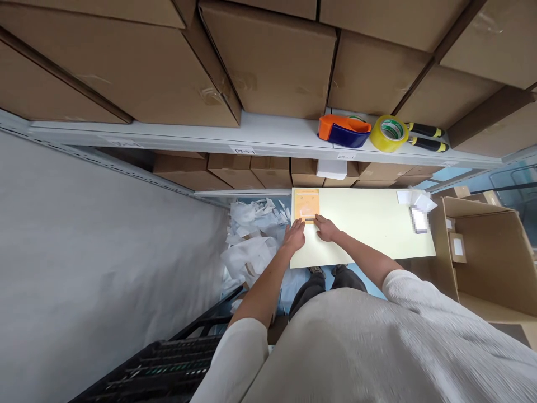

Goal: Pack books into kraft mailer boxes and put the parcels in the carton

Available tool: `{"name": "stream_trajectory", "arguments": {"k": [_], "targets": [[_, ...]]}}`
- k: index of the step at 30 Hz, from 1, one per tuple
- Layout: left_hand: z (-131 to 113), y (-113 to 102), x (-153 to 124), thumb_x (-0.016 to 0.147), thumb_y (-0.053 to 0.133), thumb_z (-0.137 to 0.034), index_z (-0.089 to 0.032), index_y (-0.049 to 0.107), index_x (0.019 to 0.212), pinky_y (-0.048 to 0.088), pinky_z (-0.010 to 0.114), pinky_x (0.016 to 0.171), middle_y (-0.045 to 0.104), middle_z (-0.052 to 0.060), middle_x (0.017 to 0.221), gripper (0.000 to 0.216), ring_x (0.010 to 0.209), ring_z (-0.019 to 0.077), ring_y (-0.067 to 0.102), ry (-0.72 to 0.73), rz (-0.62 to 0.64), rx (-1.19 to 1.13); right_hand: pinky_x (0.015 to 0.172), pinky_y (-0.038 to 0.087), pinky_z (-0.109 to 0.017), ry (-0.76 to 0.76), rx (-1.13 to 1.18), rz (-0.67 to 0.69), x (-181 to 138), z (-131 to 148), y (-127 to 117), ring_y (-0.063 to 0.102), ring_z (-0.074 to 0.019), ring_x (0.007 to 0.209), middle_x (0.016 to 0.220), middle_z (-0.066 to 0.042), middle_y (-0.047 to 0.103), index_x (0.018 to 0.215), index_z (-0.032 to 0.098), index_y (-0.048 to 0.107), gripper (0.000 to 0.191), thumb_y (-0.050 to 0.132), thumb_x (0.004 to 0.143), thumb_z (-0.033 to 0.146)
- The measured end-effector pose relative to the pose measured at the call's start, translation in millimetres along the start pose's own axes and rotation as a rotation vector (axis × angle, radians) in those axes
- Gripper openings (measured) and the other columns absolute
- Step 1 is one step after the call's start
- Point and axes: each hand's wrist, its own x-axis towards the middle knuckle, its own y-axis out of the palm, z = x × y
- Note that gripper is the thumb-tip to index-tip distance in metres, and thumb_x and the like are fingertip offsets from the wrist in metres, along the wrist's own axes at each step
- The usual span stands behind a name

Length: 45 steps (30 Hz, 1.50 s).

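Orange packet (306, 205) lies flat at the far left corner of the pale yellow bench (369, 235), close under the grey shelf (268, 137). We have both hands at its near edge. The left hand (295, 236) rests spread and flat at the lower left corner. The right hand (327, 229) lies open at the lower right, fingers pointing toward the packet. Neither hand is closed on anything; the fingertips only touch or press.

We judge the packet to be thin, light and fairly flexible, like a paper or film sleeve with something flat inside. Its smooth face may slide on the bench top. Lying so flat, it offers little to pinch from above, so the near edge or the two near corners look like the places to lift it. The printing on it is too small to read.

On the shelf sit an orange and blue tape dispenser (344, 131), a yellow tape roll (389, 133) and two black-and-yellow tool handles (425, 137). A heap of white wrappers (251, 240) lies on the floor left of the bench. An open carton (495, 252) stands to the right.
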Motion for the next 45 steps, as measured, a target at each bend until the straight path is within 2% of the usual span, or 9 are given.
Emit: {"name": "stream_trajectory", "arguments": {"k": [5,10,21,25,30,33,35,39,45], "targets": [[-4.9,-8.3,-10.4,0.092,0.051,-0.011,-0.020,0.058,0.158,0.022,0.053,0.138,0.045,0.013,0.174,0.067,0.165,0.0303,0.036,0.113,-0.079,-0.027,0.129,0.038,-0.056,-0.070,0.004,-0.133,-13.7,-1.8,-13.1,0.042,-0.0350,0.159,0.172,-0.021,0.044,0.150,0.014,0.060,0.060,0.058,0.090,0.010],[-21.6,-22.5,-13.0,0.094,0.051,-0.013,-0.019,0.058,0.157,0.031,0.051,0.135,0.056,0.015,0.165,0.064,0.159,0.0303,0.046,0.145,-0.139,-0.101,0.128,0.040,-0.056,0.006,0.035,-0.228,-45.5,-15.9,-42.3,0.045,-0.0347,0.158,0.170,-0.018,0.048,0.153,0.016,0.061,0.059,0.057,0.095,0.016],[-106.9,-47.5,-17.3,0.101,0.049,-0.022,-0.022,0.064,0.148,0.042,0.050,0.129,0.064,0.013,0.156,0.050,0.150,0.0282,0.055,0.313,-0.225,-0.249,0.126,0.043,-0.058,0.184,0.099,-0.562,-158.0,-88.4,-129.9,0.054,-0.0342,0.150,0.161,-0.016,0.059,0.147,0.020,0.066,0.049,0.052,0.100,0.025],[-135.2,-37.1,-25.5,0.102,0.050,-0.024,-0.024,0.066,0.146,0.041,0.049,0.130,0.066,0.010,0.153,0.048,0.148,0.0257,0.057,0.322,-0.242,-0.276,0.121,0.046,-0.056,0.171,0.048,-0.713,-185.3,-113.8,-182.3,0.059,-0.0344,0.141,0.150,-0.016,0.066,0.138,0.020,0.069,0.042,0.051,0.100,0.027],[-167.5,-14.1,-35.6,0.104,0.048,-0.027,-0.025,0.068,0.142,0.044,0.048,0.128,0.067,0.011,0.152,0.044,0.147,0.0257,0.058,0.301,-0.233,-0.300,0.114,0.047,-0.053,0.136,-0.098,-0.917,-194.6,-152.6,-292.7,0.060,-0.0347,0.129,0.141,-0.018,0.068,0.134,0.018,0.067,0.040,0.045,0.102,0.026],[-186.3,-0.2,-40.5,0.105,0.046,-0.027,-0.024,0.068,0.142,0.044,0.048,0.128,0.067,0.012,0.153,0.043,0.148,0.0255,0.058,0.281,-0.250,-0.303,0.110,0.046,-0.054,0.156,-0.223,-0.918,-184.9,-177.6,-355.5,0.057,-0.0381,0.128,0.142,-0.021,0.066,0.131,0.016,0.067,0.037,0.048,0.101,0.025],[-196.7,8.9,-43.0,0.105,0.047,-0.027,-0.025,0.068,0.142,0.044,0.047,0.128,0.066,0.011,0.153,0.043,0.148,0.0249,0.058,0.259,-0.269,-0.307,0.106,0.046,-0.055,0.173,-0.270,-0.871,-175.0,-192.8,-383.9,0.056,-0.0396,0.124,0.137,-0.022,0.069,0.125,0.015,0.069,0.033,0.052,0.098,0.023],[-211.4,25.9,-46.2,0.104,0.049,-0.027,-0.026,0.070,0.140,0.045,0.045,0.127,0.068,0.011,0.151,0.041,0.147,0.0249,0.060,0.204,-0.294,-0.314,0.102,0.044,-0.054,0.186,-0.303,-0.766,-158.4,-214.3,-410.2,0.055,-0.0395,0.118,0.117,-0.019,0.075,0.115,0.018,0.070,0.026,0.059,0.092,0.022],[-224.8,41.8,-45.3,0.103,0.049,-0.027,-0.027,0.072,0.136,0.046,0.047,0.127,0.069,0.009,0.150,0.040,0.146,0.0253,0.060,0.174,-0.288,-0.323,0.100,0.042,-0.051,0.171,-0.303,-0.749,-164.4,-217.6,-413.8,0.055,-0.0391,0.116,0.113,-0.019,0.074,0.113,0.018,0.067,0.023,0.065,0.090,0.023]]}}
